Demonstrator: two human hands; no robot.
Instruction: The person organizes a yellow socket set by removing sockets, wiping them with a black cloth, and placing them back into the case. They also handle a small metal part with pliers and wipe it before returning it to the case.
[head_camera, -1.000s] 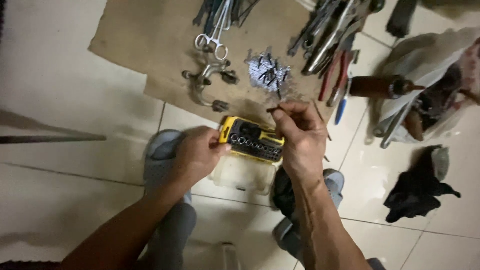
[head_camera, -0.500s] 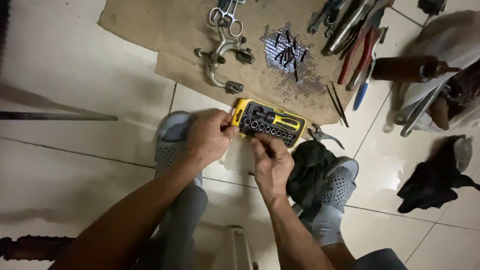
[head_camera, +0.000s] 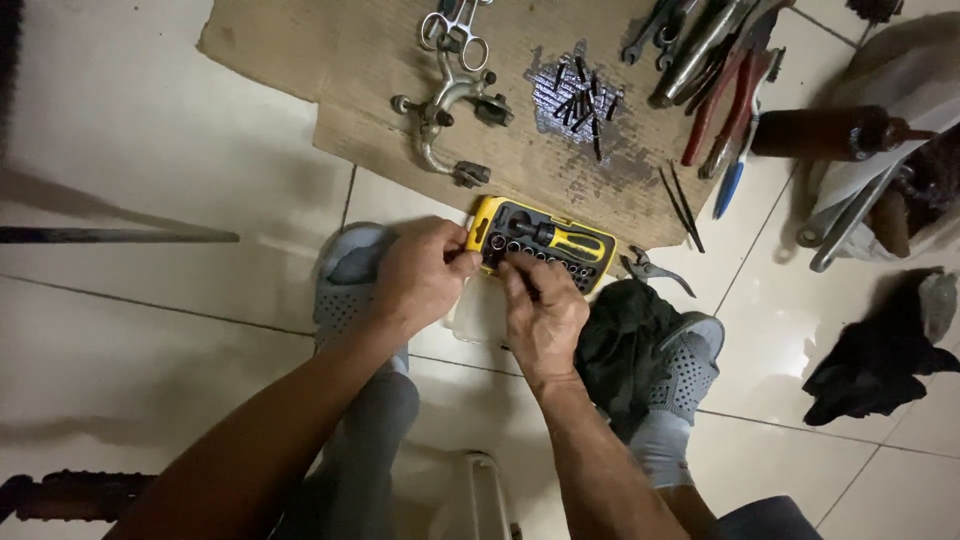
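At the middle of the view, your right hand (head_camera: 545, 315) has its fingertips (head_camera: 512, 265) pressed down together onto the row of sockets in the bit set (head_camera: 545, 248); whether they pinch one socket you cannot tell. Your left hand (head_camera: 420, 272) grips the set's left end, thumb and fingers curled around the yellow edge.

The set sits on the pale tile floor (head_camera: 150, 140), just below the edge of the cardboard (head_camera: 330, 70) and between your two grey clogs, the left clog (head_camera: 345, 280) under your left hand and the right clog (head_camera: 690, 365) beside your right wrist. Its clear lid (head_camera: 475, 315) shows below it, partly hidden by your hands. A dark cloth (head_camera: 625, 335) lies against the right clog, and pliers (head_camera: 650, 270) lie just right of the set, touching the cloth.

On the cardboard, a metal clamp (head_camera: 445, 115) lies near the set's top left, scissors (head_camera: 455, 25) above it. Loose black bits (head_camera: 580, 95) lie on a silvery patch. Wrenches and red-handled pliers (head_camera: 715, 90) are heaped at the upper right, with two thin rods (head_camera: 680, 205) at the cardboard's lower right corner. Another dark rag (head_camera: 880, 350) lies well apart on the right; a long bar (head_camera: 110, 236) lies on the floor to the left.

The set is a yellow tray with a black insert, holding a yellow-and-black driver handle (head_camera: 565, 238) above a row of small dark sockets.
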